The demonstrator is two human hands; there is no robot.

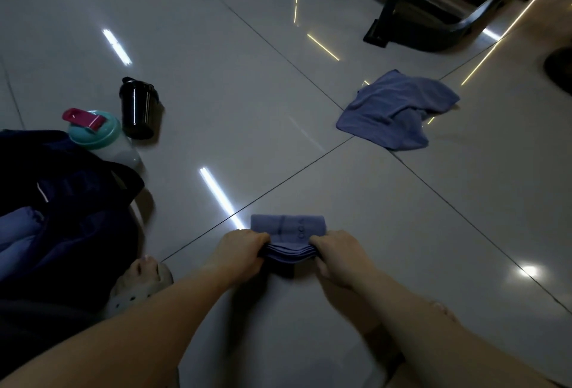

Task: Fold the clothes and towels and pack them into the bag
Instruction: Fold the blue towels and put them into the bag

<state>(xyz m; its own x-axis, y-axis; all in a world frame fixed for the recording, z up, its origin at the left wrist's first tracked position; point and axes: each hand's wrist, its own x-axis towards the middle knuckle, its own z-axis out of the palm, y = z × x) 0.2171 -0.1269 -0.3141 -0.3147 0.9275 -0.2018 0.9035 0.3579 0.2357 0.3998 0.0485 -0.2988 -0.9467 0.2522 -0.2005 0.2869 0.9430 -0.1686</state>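
Hands come first: the left hand and the right hand both grip the same folded blue garment, one at each end of its near edge. The fingers are closed around the stacked layers, which show as thin lines between the two hands. The garment lies on the glossy tiled floor, and a row of small buttons is seen on its top side.

Farther away, to the right, a blue towel lies crumpled on the floor, well apart from the hands. To the left is the dark bag, open, with pale blue cloth inside it. Just beside the bag stands a bottle with teal lid and a pink flap, and near it a black cup. A foot in a light perforated shoe is near the left forearm. At the top right stand dark metal legs of some furniture.
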